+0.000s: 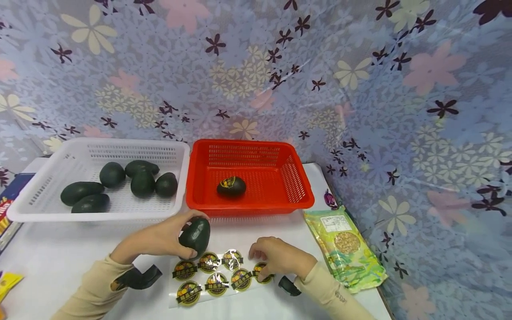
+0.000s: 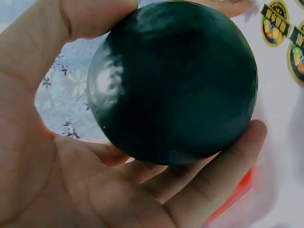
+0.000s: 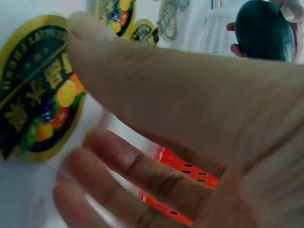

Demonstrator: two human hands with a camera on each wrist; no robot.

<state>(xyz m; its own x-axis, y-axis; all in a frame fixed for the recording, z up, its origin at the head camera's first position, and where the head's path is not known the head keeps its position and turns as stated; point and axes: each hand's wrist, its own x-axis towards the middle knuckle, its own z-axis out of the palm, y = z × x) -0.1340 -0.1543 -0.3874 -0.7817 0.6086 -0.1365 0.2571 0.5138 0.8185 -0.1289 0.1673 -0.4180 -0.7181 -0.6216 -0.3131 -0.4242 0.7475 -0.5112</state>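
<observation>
We grip the dark avocado in our left hand near the table's front edge, long axis roughly upright, while our right hand fingers curl on the sticker sheet just right of it.

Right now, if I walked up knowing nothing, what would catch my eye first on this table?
Probably the bright red basket at the back, holding one dark avocado with a sticker, next to a white basket with six plain ones. Nearer, the left hand grips another avocado just above a sheet of round fruit stickers, while the right hand picks at that sheet's right edge.
</observation>
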